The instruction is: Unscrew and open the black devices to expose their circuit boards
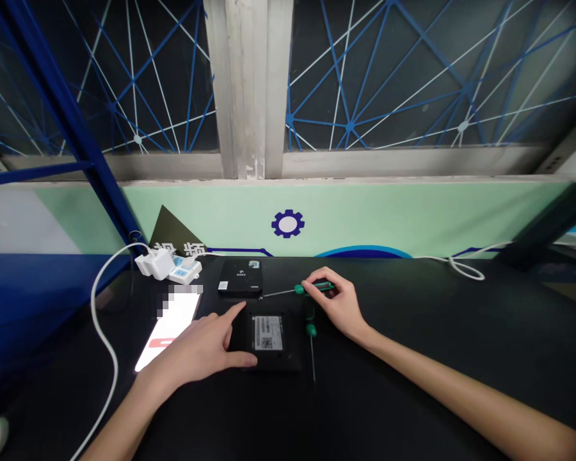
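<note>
A flat black drive-like unit with a white printed label [268,333] lies in front of me on the dark table. My left hand [199,349] is at its left side, index finger and thumb stretched apart, the thumb resting at its lower left. In my right hand [338,301] is a screwdriver [299,289] with a green handle, held between thumb and fingers. Its thin shaft points left, and the tip is beside a tiny bright speck, perhaps a screw, above the unit. A second green-handled screwdriver [311,330] lies below my right hand, shaft toward me.
A flat black box [240,278] lies behind the unit. On the left are a lit phone [173,326], partly behind my left hand, a white power strip with plugs [185,270] and a white cable [114,358]. Another white cable [465,270] lies at the back right.
</note>
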Demonstrator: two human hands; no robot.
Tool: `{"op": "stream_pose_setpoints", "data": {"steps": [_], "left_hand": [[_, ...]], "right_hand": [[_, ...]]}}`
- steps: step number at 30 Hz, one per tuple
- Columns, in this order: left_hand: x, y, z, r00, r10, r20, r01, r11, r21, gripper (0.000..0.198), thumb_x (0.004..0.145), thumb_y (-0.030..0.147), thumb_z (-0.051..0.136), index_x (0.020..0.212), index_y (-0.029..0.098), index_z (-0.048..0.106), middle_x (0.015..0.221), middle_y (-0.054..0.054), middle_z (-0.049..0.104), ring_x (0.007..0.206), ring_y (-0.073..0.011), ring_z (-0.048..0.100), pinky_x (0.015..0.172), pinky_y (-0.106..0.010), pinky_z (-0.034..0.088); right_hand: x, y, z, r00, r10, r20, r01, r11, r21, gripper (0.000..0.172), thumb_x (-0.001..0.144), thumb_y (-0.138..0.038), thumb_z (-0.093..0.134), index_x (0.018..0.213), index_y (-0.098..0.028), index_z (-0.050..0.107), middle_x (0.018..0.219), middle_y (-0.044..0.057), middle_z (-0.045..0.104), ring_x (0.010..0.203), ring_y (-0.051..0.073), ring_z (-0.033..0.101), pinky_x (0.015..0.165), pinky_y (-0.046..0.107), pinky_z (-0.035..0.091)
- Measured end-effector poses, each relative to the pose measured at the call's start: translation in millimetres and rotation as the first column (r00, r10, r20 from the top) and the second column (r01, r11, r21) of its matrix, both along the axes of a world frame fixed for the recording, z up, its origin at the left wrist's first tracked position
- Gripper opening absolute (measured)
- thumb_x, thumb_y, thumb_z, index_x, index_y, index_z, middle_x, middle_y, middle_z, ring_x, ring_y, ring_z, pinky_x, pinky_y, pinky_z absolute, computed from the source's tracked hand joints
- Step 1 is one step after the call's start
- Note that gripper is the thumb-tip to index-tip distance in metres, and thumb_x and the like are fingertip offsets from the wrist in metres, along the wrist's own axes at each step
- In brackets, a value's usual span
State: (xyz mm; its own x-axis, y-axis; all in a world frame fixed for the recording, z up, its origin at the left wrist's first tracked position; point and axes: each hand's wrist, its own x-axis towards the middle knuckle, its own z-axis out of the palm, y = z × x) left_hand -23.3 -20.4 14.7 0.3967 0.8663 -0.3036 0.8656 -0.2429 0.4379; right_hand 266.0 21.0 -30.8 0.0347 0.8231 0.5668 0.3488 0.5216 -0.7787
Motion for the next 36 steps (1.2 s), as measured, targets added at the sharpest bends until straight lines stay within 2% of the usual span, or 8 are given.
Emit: {"op": "stream_pose_setpoints", "data": {"steps": [6,9,13,15,17,26,36], "left_hand": [[0.2,-2.5,0.3,1.000,0.006,-0.002,-0.006,0.999,0.040,0.103,0.073,0.081,0.056,0.156,0.029,0.024,0.084,0.000,0.062,0.081,-0.0226,0.057,0.060,-0.026,0.035],[2.5,-4.1,2.5,1.000,0.008,-0.015,-0.006,0.993,0.117,0.096,0.076,0.079,0.056,0.154,0.029,0.030,0.079,0.001,0.061,0.075,-0.0215,0.057,0.058,-0.026,0.034],[8.0,-5.0,9.1,1.000,-0.010,-0.010,0.012,0.973,0.229,0.072,0.082,0.071,0.056,0.142,0.031,0.050,0.068,0.004,0.056,0.065,-0.0182,0.055,0.054,-0.025,0.030],[10.7,-5.1,13.0,0.999,-0.039,0.006,0.037,0.967,0.250,0.054,0.087,0.065,0.053,0.131,0.033,0.060,0.061,0.006,0.052,0.058,-0.0150,0.051,0.053,-0.025,0.028],[12.6,-5.2,15.7,0.998,-0.066,0.020,0.059,0.964,0.260,0.044,0.090,0.060,0.052,0.124,0.035,0.065,0.057,0.007,0.048,0.053,-0.0127,0.048,0.050,-0.025,0.026],[12.9,-4.3,14.0,0.996,-0.088,0.004,0.084,0.960,0.268,0.040,0.091,0.053,0.053,0.125,0.036,0.067,0.054,0.007,0.044,0.047,-0.0110,0.045,0.047,-0.025,0.022],[13.3,-4.5,16.7,0.995,-0.100,-0.001,0.096,0.958,0.269,0.040,0.093,0.050,0.050,0.123,0.032,0.069,0.054,0.006,0.047,0.047,-0.0112,0.044,0.048,-0.025,0.022]], "right_hand": [[0.4,-3.1,0.7,0.999,0.037,-0.016,-0.037,0.999,0.011,0.021,0.085,-0.038,0.071,0.077,-0.019,0.066,0.077,0.003,0.064,0.060,0.014,0.051,0.048,0.026,0.033],[0.6,-4.5,0.4,0.997,0.078,-0.012,-0.078,0.997,0.004,0.021,0.084,-0.037,0.071,0.076,-0.019,0.066,0.075,0.002,0.064,0.059,0.014,0.052,0.050,0.026,0.036],[0.3,-5.1,0.7,0.995,0.099,0.016,-0.099,0.995,-0.008,0.021,0.084,-0.037,0.071,0.076,-0.019,0.066,0.075,0.003,0.065,0.063,0.016,0.057,0.054,0.027,0.041],[-0.2,-5.0,1.7,0.995,0.097,0.037,-0.096,0.995,-0.018,0.021,0.084,-0.038,0.071,0.075,-0.020,0.066,0.075,0.003,0.065,0.065,0.017,0.058,0.054,0.027,0.041],[-0.7,-5.0,2.9,0.994,0.097,0.049,-0.096,0.995,-0.026,0.021,0.084,-0.038,0.071,0.075,-0.020,0.066,0.076,0.003,0.066,0.066,0.017,0.059,0.055,0.027,0.042],[-1.5,-7.3,4.9,0.993,0.114,0.025,-0.112,0.993,-0.045,0.021,0.083,-0.037,0.072,0.074,-0.020,0.066,0.075,0.003,0.064,0.065,0.016,0.058,0.054,0.027,0.042],[-2.3,-5.6,5.4,0.994,0.095,0.054,-0.093,0.995,-0.039,0.024,0.084,-0.040,0.071,0.074,-0.019,0.066,0.075,0.003,0.066,0.067,0.017,0.059,0.056,0.027,0.044]]}}
